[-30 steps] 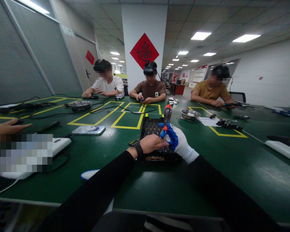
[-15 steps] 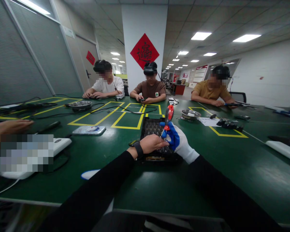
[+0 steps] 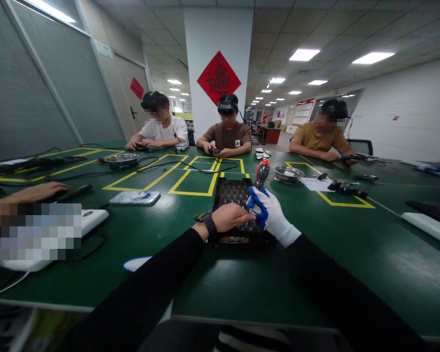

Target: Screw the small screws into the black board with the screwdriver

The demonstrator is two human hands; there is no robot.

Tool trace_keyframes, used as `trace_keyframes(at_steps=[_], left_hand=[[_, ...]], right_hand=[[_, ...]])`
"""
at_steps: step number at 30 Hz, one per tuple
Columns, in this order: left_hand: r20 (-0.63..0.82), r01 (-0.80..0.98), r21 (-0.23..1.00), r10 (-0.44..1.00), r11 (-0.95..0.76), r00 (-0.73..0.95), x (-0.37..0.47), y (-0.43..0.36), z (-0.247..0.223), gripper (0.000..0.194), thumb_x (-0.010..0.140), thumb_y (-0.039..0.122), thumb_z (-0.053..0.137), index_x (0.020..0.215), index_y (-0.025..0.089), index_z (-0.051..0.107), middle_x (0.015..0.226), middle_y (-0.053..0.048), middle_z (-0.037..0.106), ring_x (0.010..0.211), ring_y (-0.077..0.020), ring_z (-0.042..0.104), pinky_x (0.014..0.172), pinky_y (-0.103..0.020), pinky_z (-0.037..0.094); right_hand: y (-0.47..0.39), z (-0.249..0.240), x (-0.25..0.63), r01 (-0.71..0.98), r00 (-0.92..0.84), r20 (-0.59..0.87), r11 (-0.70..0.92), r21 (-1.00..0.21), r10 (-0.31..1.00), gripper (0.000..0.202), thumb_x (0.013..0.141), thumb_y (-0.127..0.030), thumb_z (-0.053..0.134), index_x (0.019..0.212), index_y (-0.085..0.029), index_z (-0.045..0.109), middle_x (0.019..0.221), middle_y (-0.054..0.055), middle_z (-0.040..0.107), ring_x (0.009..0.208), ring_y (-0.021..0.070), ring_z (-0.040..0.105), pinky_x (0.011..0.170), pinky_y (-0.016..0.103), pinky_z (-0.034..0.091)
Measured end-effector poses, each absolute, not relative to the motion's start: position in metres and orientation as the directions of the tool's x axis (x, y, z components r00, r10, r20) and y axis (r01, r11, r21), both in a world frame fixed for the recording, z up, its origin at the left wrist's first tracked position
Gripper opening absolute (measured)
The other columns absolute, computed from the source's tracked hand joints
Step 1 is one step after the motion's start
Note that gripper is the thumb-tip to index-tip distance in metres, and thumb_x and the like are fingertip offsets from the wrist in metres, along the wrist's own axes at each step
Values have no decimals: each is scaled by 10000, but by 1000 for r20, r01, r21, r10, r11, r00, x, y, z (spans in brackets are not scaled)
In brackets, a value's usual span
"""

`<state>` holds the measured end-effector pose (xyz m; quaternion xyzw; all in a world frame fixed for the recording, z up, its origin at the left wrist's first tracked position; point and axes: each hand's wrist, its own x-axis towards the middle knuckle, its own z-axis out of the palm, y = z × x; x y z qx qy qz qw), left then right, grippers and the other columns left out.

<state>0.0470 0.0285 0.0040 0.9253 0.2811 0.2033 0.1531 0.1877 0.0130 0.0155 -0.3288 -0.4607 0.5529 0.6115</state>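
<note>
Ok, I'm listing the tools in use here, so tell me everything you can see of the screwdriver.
The screwdriver has a rounded, glossy handle, dark with a red end, that looks like plastic. It is held handle up, leaning rightward, above the black casing. The gloved right hand grips it, covering its lower part; the bare left hand is close by. Its shaft and tip cannot be made out clearly.
</note>
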Motion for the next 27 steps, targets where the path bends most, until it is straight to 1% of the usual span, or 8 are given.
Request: trace_keyframes(at_steps=[3, 6, 12, 16, 18, 22, 24, 27], left_hand=[[281, 464, 405, 591, -788, 757, 47, 28, 5, 563, 832, 528, 278, 518, 116, 501, 486, 17, 428, 452, -56, 336, 484, -190, 254], [277, 467, 408, 594, -785, 756, 47, 27, 5, 563, 832, 530, 274, 515, 118, 488, 489, 17, 432, 451, -55, 330, 484, -192, 250], [278, 451, 399, 574, -798, 770, 48, 29, 4, 560, 834, 526, 274, 517, 117, 488, 491, 20, 410, 455, -55, 319, 484, -193, 247], [273, 453, 418, 584, -788, 764, 48, 29, 4, 561, 828, 533, 284, 521, 115, 497, 495, 17, 427, 457, -55, 333, 488, -189, 258], [274, 455, 425, 590, -783, 759, 48, 29, 3, 562, 825, 535, 287, 516, 115, 496, 486, 18, 425, 453, -55, 335, 487, -189, 259], [283, 457, 431, 597, -778, 750, 48, 29, 3, 566, 829, 530, 282, 504, 117, 491, 471, 20, 417, 445, -53, 333, 488, -190, 258], [288, 452, 427, 592, -783, 753, 48, 29, 3, 565, 831, 527, 279, 508, 117, 491, 473, 22, 413, 446, -53, 332, 489, -191, 258], [290, 441, 423, 580, -791, 761, 47, 30, 3, 557, 833, 526, 277, 522, 117, 491, 482, 24, 413, 451, -54, 333, 491, -190, 256]], right_hand=[[13, 17, 190, -353, -70, 202, 166, -921, 977, 328, 642, -471, 608, 774, -180, 537, 521, -48, 508, 457, 80, 493, 412, 192, 390], [11, 19, 192, -324, -96, 199, 158, -933, 975, 390, 652, -505, 581, 835, -160, 580, 556, -20, 542, 508, 97, 534, 457, 204, 432], [14, 14, 190, -272, -21, 209, 196, -942, 978, 371, 621, -489, 621, 783, -166, 539, 552, -13, 579, 473, 91, 520, 427, 195, 412], [16, 10, 188, -351, 18, 183, 178, -920, 983, 365, 577, -449, 676, 734, -177, 490, 503, -39, 539, 420, 80, 486, 383, 187, 381], [16, 11, 189, -394, -4, 194, 177, -902, 981, 345, 594, -430, 671, 760, -177, 505, 505, -49, 521, 429, 75, 487, 387, 178, 380], [15, 14, 192, -420, -121, 192, 125, -899, 974, 373, 682, -463, 571, 921, -177, 557, 573, -27, 547, 491, 88, 517, 406, 181, 395], [16, 15, 194, -389, -139, 205, 137, -911, 969, 398, 696, -476, 546, 951, -172, 570, 584, -16, 555, 504, 96, 521, 425, 196, 414], [14, 16, 196, -304, -128, 271, 222, -927, 954, 371, 664, -429, 606, 926, -168, 597, 628, -3, 587, 565, 107, 544, 526, 220, 461]])
